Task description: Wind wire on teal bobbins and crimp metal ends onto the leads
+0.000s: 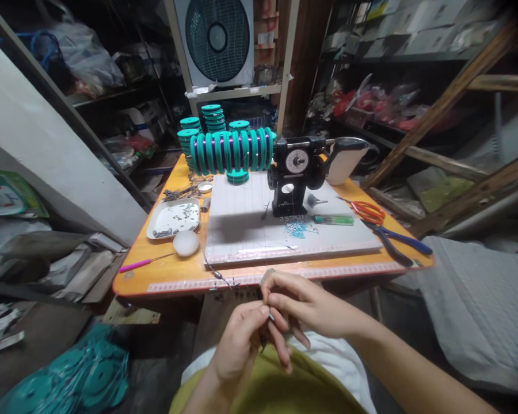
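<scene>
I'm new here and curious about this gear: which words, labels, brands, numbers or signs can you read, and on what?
"D", or a red mark resembling it: brown boxes beside the fan.
Dial on the black machine: markings too small to read.
Pink-marked strip along the table's front edge: too small and blurred.
Green case: any print too blurred.
No word or brand is legible.

Room: board front (246, 242) (1 machine (297, 175) behind)

In my left hand (243, 328): small piece (271, 315), grey. My clothing (280, 397): olive green, white. Spools (231, 150): teal, banded purple. Winder (287, 204): black; dial (290, 158), white. Tabletop (168, 270): orange. Scissors (369, 211): orange-red handles. Pliers (408, 240): blue, black. Cutter (334, 220): green. Slim tool (136, 265): pink handle.
</scene>
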The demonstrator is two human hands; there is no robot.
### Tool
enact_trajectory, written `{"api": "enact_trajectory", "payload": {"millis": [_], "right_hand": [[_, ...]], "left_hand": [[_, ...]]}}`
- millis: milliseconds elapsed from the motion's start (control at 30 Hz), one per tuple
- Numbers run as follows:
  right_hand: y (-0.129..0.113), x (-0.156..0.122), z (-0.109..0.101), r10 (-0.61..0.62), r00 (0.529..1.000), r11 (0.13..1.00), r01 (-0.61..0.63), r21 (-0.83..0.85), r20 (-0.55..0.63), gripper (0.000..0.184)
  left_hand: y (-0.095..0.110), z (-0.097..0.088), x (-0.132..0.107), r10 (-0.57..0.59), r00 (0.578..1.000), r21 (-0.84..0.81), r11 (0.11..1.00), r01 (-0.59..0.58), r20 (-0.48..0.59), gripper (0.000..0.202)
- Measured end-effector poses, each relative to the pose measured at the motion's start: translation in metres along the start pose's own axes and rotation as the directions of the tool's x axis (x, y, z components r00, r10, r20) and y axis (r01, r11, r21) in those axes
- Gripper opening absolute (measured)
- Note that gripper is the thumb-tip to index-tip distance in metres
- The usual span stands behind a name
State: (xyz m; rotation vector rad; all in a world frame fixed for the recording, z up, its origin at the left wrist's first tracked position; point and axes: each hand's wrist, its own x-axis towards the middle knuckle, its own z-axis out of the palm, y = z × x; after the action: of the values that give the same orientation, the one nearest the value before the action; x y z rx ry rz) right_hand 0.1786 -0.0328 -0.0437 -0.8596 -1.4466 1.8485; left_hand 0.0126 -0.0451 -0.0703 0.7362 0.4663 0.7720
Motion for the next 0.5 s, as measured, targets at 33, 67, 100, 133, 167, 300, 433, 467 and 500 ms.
{"api": "enact_trajectory", "payload": {"millis": [33,67,100,133,167,300,433,467,500], "right_hand": [[-0.001,-0.001,-0.001,0.02,1.0,1.0,-0.02,0.012,0.025,0.023],[-0.003,-0.001,-0.003,0.041,0.998,0.999,-0.041,0.001,0.036,0.023],[-0.007,-0.001,-0.006,0.061,0.998,0.998,-0.061,-0.035,0.026,0.023],[-0.013,-0.001,-0.009,0.067,0.998,0.994,-0.069,-0.088,-0.016,0.024],[-0.02,0.001,-0.013,0.05,0.995,0.987,-0.063,-0.149,-0.092,0.026],[-0.053,0.024,-0.033,-0.226,0.876,0.899,0.019,-0.437,-0.427,0.049],[-0.077,0.065,-0.047,-0.412,0.804,0.665,-0.055,-0.745,-0.427,0.061],[-0.08,0.075,-0.049,-0.44,0.793,0.615,-0.076,-0.785,-0.422,0.06],[-0.082,0.083,-0.051,-0.465,0.775,0.586,-0.093,-0.805,-0.428,0.058]], "left_hand": [[0.0,0.0,0.0,-0.008,1.0,-0.006,1.0,0.008,-0.003,0.032],[0.0,-0.001,-0.001,-0.015,1.0,-0.008,1.0,0.015,-0.009,0.032],[0.001,-0.001,-0.001,-0.022,1.0,-0.005,1.0,0.022,-0.021,0.032],[0.001,-0.002,-0.001,-0.026,0.999,0.001,1.0,0.026,-0.037,0.031],[0.001,-0.004,-0.001,-0.026,0.998,0.012,1.0,0.027,-0.055,0.031],[-0.002,-0.012,0.001,0.031,0.992,0.099,0.995,-0.019,-0.122,0.032],[-0.008,-0.024,0.002,0.087,0.978,0.218,0.975,-0.044,-0.191,0.034],[-0.01,-0.028,0.002,0.094,0.974,0.246,0.968,-0.041,-0.207,0.035],[-0.011,-0.032,0.001,0.102,0.969,0.277,0.96,-0.037,-0.224,0.036]]}}
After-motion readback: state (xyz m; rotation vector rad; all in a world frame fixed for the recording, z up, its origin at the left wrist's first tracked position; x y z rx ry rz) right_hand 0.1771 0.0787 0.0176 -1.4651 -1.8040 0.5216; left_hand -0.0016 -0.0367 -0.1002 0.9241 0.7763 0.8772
